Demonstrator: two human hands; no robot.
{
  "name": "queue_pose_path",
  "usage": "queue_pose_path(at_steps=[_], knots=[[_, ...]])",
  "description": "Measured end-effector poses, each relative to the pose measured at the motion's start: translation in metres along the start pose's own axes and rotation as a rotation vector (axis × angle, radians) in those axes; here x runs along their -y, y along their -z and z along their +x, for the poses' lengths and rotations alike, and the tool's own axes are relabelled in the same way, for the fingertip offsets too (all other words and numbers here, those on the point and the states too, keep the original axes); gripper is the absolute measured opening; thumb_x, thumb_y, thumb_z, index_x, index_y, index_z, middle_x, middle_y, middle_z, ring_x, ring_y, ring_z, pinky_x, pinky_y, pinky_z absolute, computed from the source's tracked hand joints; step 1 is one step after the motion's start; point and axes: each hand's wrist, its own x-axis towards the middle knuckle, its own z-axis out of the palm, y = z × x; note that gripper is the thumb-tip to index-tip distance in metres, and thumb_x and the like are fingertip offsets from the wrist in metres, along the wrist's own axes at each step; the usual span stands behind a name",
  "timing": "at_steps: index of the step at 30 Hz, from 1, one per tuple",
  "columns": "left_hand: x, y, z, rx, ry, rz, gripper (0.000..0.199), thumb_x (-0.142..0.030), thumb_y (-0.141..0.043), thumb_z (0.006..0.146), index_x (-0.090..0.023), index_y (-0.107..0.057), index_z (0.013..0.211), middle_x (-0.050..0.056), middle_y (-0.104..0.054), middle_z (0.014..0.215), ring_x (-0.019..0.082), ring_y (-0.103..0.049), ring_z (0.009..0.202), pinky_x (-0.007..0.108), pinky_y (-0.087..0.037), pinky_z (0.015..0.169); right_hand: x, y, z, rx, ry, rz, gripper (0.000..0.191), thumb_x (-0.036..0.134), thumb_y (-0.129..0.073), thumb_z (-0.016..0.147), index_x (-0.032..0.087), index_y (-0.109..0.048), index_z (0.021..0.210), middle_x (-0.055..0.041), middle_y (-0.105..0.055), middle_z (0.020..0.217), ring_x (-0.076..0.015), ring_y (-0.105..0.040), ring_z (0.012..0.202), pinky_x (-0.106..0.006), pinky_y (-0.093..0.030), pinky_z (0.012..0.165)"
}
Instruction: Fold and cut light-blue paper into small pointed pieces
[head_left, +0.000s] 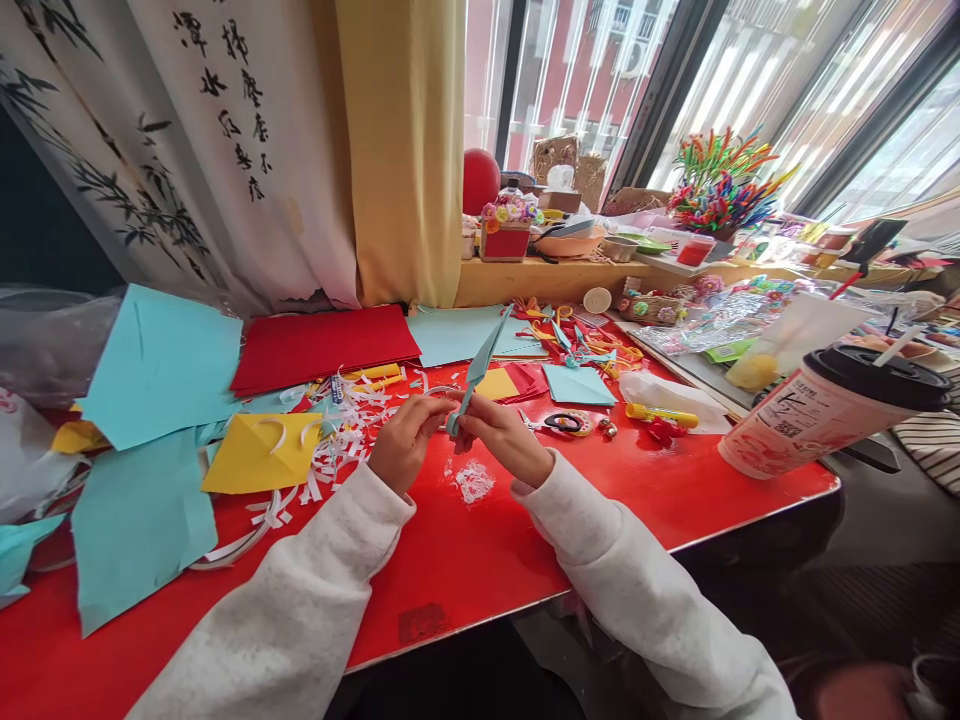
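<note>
Between my two hands, a narrow folded piece of light blue paper point(484, 362) stands tilted above the red table point(622, 510). My left hand point(409, 437) pinches its lower edge, fingertips pressed together. My right hand point(514, 440) grips the same piece from the other side, and its fingers partly hide the lower end. Just under the hands lies a small heap of white scraps point(474, 482). Scissors with black handles point(562, 424) rest to the right of my right hand. A yellow folded paper point(262, 453) and white paper shreds point(337, 440) lie left of my left hand.
Large light blue sheets point(161, 370) cover the left side, beside a stack of red paper point(326, 345). A yellow glue stick point(660, 415) and blue paper square point(577, 385) lie at right. A lidded drink cup point(817, 415) stands near the right edge. Behind is a crowded windowsill point(517, 275).
</note>
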Motion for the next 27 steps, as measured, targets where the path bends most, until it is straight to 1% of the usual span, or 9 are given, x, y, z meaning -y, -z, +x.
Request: queue_pose_path(at_steps=[2, 6, 9, 11, 13, 16, 22, 27], knots=[[-0.001, 0.0017, 0.0007, 0.003, 0.015, -0.021, 0.017, -0.027, -0.045, 0.083, -0.022, -0.059, 0.092, 0.004, -0.061, 0.088, 0.015, -0.056, 0.082, 0.028, -0.045, 0.075, 0.0016, 0.0004, 0.0001, 0.011, -0.015, 0.054, 0.032, 0.021, -0.041, 0.081, 0.018, -0.046, 0.113, 0.0023, -0.056, 0.067, -0.0094, -0.058, 0.055, -0.024, -0.048, 0.056], [-0.0024, 0.004, 0.001, 0.061, 0.022, -0.085, 0.016, -0.03, -0.052, 0.079, -0.021, -0.058, 0.092, 0.004, -0.06, 0.086, 0.015, -0.057, 0.076, 0.027, -0.045, 0.073, 0.0034, 0.0004, 0.0002, 0.051, -0.041, 0.131, 0.032, 0.025, -0.045, 0.08, 0.018, -0.043, 0.111, 0.0036, -0.058, 0.065, -0.0098, -0.059, 0.054, -0.024, -0.047, 0.056], [-0.0022, 0.0035, 0.0007, 0.054, 0.005, -0.075, 0.015, -0.029, -0.052, 0.079, -0.02, -0.059, 0.09, 0.004, -0.06, 0.084, 0.014, -0.057, 0.075, 0.027, -0.046, 0.072, 0.0024, -0.0018, 0.0007, 0.025, -0.052, 0.227, 0.031, 0.029, -0.051, 0.078, 0.02, -0.039, 0.104, 0.0041, -0.06, 0.066, -0.0101, -0.06, 0.053, -0.025, -0.049, 0.056], [-0.0014, 0.0025, 0.0004, 0.033, -0.011, -0.047, 0.014, -0.029, -0.052, 0.08, -0.021, -0.059, 0.088, 0.003, -0.059, 0.085, 0.014, -0.056, 0.074, 0.027, -0.046, 0.071, 0.0008, -0.0039, 0.001, 0.011, -0.066, 0.278, 0.027, 0.033, -0.054, 0.076, 0.019, -0.041, 0.096, 0.0031, -0.061, 0.068, -0.0106, -0.061, 0.057, -0.027, -0.052, 0.06], [-0.0004, 0.0016, -0.0001, 0.013, -0.03, -0.017, 0.013, -0.029, -0.052, 0.08, -0.021, -0.058, 0.088, 0.003, -0.059, 0.085, 0.013, -0.056, 0.073, 0.027, -0.046, 0.071, -0.0007, -0.0052, 0.0013, 0.024, -0.084, 0.291, 0.026, 0.036, -0.056, 0.075, 0.018, -0.045, 0.09, 0.0015, -0.061, 0.07, -0.0116, -0.063, 0.063, -0.03, -0.053, 0.066], [0.0008, 0.0008, -0.0007, 0.0, -0.057, 0.017, 0.013, -0.029, -0.051, 0.081, -0.021, -0.057, 0.087, 0.003, -0.059, 0.086, 0.013, -0.056, 0.073, 0.027, -0.046, 0.07, -0.0022, -0.005, 0.0013, 0.051, -0.08, 0.279, 0.028, 0.039, -0.059, 0.072, 0.017, -0.049, 0.087, 0.0001, -0.06, 0.074, -0.013, -0.063, 0.069, -0.032, -0.054, 0.07], [0.0031, -0.0002, -0.0008, -0.002, -0.187, 0.081, 0.008, -0.025, -0.051, 0.081, -0.021, -0.055, 0.087, 0.003, -0.058, 0.083, 0.013, -0.055, 0.076, 0.026, -0.046, 0.07, -0.0016, -0.005, -0.0004, 0.063, -0.048, 0.243, 0.027, 0.041, -0.058, 0.072, 0.017, -0.052, 0.084, -0.001, -0.056, 0.078, -0.0139, -0.061, 0.074, -0.034, -0.055, 0.071], [0.0053, -0.0011, -0.0002, -0.01, -0.27, 0.132, 0.007, -0.018, -0.052, 0.08, -0.019, -0.054, 0.087, 0.003, -0.056, 0.083, 0.012, -0.053, 0.079, 0.024, -0.045, 0.072, 0.0005, -0.006, -0.0007, 0.1, -0.083, 0.27, 0.026, 0.041, -0.055, 0.074, 0.017, -0.051, 0.083, 0.0001, -0.053, 0.075, -0.0133, -0.061, 0.069, -0.037, -0.053, 0.074]])
